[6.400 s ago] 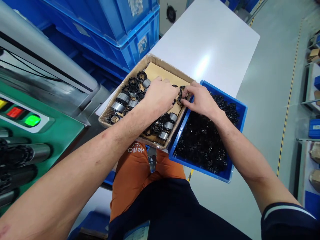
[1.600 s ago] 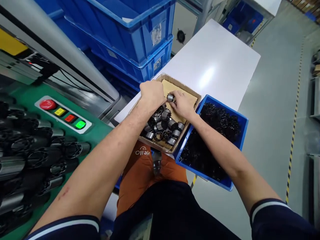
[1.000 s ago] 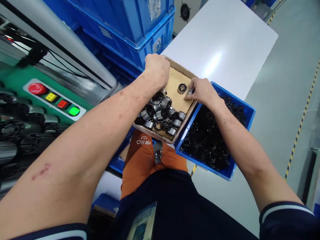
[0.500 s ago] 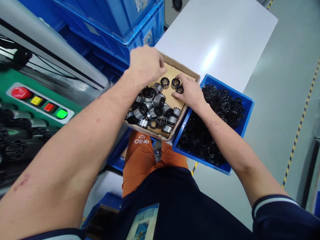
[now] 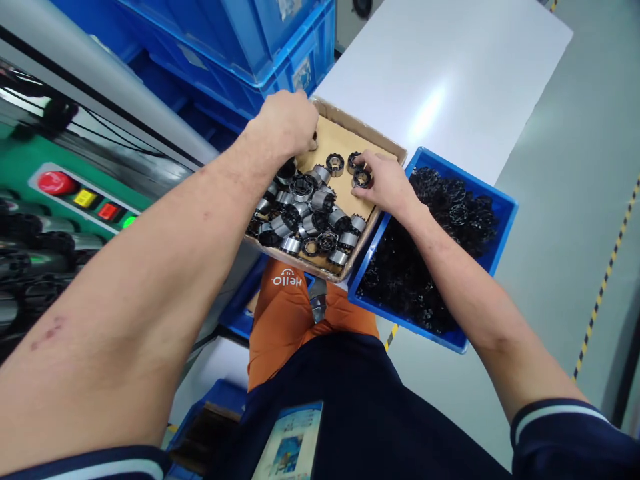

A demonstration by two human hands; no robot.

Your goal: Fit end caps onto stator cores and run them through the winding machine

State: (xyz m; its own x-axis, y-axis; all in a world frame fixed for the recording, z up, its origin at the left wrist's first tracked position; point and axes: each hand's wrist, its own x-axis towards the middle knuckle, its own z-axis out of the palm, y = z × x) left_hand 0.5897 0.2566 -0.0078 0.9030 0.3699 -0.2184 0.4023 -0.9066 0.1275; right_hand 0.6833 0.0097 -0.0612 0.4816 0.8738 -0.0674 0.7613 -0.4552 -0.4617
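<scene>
A shallow cardboard box (image 5: 353,120) holds silver stator cores with black toothed ends, many heaped in its near part. My left hand (image 5: 291,123) is bent over the box's far left side, its fingers closed and pointing down. A dark bit shows under its fingertips, but most of what they grip is hidden. My right hand (image 5: 387,183) reaches in from the right, thumb and fingers around a stator core (image 5: 361,178) standing on the cardboard. Touching that one, another stator core (image 5: 354,161) sits by the fingertips. A third, separate stator core (image 5: 335,164) stands just left of them.
A blue bin (image 5: 493,267) full of black plastic pieces adjoins the box on the right. Behind lies a white tabletop (image 5: 450,60). Stacked blue crates (image 5: 280,60) rise at the back left. Left, a green machine panel (image 5: 20,157) carries a red button (image 5: 57,183) and coloured buttons.
My left hand has shifted left and lower, its fingertips now down at the box's left side. My right hand stays at the same stator cores. The whole view has moved slightly.
</scene>
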